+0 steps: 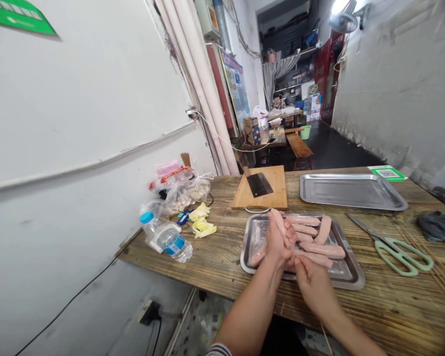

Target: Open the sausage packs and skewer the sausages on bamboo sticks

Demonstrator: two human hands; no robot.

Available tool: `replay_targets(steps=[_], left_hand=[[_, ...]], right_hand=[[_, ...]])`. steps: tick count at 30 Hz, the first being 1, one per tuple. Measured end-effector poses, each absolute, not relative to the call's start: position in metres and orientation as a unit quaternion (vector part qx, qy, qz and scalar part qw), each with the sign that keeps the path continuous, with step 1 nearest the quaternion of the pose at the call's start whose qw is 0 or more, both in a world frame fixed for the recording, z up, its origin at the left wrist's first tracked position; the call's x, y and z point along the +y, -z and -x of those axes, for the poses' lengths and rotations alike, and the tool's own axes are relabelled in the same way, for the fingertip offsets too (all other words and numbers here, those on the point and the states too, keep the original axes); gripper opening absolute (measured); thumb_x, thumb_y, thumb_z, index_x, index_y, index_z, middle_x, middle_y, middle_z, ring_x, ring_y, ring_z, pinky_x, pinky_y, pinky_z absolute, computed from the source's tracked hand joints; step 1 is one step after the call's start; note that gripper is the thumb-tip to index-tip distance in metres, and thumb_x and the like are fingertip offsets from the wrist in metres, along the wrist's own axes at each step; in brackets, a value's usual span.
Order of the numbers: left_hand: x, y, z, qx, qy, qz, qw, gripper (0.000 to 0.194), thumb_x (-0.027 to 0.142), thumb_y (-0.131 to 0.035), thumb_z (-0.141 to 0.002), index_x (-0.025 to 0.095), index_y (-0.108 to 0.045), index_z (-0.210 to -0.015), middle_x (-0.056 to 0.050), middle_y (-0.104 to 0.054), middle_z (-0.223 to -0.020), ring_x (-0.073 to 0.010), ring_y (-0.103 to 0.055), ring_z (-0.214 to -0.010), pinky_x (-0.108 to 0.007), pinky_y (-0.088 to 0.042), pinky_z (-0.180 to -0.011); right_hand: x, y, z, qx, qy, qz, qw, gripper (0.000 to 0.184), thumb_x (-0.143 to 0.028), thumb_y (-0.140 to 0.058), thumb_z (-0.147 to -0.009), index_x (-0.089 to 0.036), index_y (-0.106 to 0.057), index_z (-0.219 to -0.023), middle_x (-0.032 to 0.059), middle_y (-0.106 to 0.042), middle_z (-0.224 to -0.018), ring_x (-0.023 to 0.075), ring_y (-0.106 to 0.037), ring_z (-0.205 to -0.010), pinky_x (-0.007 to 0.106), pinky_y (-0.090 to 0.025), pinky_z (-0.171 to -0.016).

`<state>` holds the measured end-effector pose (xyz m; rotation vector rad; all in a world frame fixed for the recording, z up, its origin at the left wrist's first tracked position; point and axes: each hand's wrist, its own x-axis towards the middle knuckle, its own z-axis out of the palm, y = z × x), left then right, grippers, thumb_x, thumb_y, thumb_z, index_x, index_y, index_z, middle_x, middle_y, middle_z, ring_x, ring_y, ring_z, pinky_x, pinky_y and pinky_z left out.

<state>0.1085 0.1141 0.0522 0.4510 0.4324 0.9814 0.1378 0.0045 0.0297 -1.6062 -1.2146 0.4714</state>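
My left hand [280, 241] is wrapped around a pale pink sausage [278, 220], whose tip sticks out above the fingers, pointing away from me. Just below it, the fingers of my right hand [313, 279] pinch a thin bamboo skewer [325, 338]. Its lower end shows under my right wrist; where its upper end meets the sausage is hidden by my hands. Both hands are over the near part of a metal tray [357, 278]. Several more pink sausages [322, 250] lie in that tray, mostly to the right of my left hand.
Behind the tray lies a cutting board [280, 185] with a cleaver [260, 185]. A second metal tray [352, 190] sits back right. Green-handled scissors [396, 252] and loose skewers [435, 259] are at right; a water bottle [174, 244], cabbage leaves [202, 222] and bags [185, 195] at left.
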Motion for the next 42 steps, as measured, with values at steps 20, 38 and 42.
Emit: replay_targets(steps=[20, 38, 42], left_hand=[[0.111, -0.05, -0.111, 0.207, -0.466, -0.262, 0.819, 0.045, 0.063, -0.054, -0.077, 0.021, -0.048, -0.092, 0.005, -0.04, -0.056, -0.005, -0.032, -0.034, -0.015, -0.026, -0.03], [0.115, -0.054, -0.109, 0.157, -0.469, -0.234, 0.837, 0.037, 0.052, -0.054, -0.083, 0.017, -0.053, -0.094, 0.001, -0.046, -0.068, -0.0061, -0.039, -0.045, -0.017, -0.032, -0.04], [0.116, -0.051, -0.112, 0.164, -0.483, -0.225, 0.83, 0.04, 0.054, -0.053, -0.083, 0.015, -0.053, -0.093, 0.001, -0.046, -0.066, -0.0054, -0.037, -0.043, -0.016, -0.031, -0.038]], right_hand=[[0.011, -0.02, -0.134, -0.485, -0.158, 0.682, 0.525, 0.044, -0.038, -0.031, -0.086, -0.011, -0.066, -0.09, 0.0121, -0.07, -0.078, 0.0222, -0.064, -0.063, 0.03, -0.046, -0.059], [0.002, -0.017, -0.15, -0.546, -0.152, 0.669, 0.481, 0.043, -0.039, -0.03, -0.089, -0.012, -0.06, -0.105, 0.0118, -0.07, -0.088, 0.0227, -0.067, -0.076, 0.031, -0.05, -0.066], [0.008, -0.024, -0.153, -0.559, -0.135, 0.706, 0.413, 0.043, -0.04, -0.026, -0.089, -0.016, -0.062, -0.092, 0.01, -0.069, -0.076, 0.025, -0.065, -0.067, 0.033, -0.046, -0.059]])
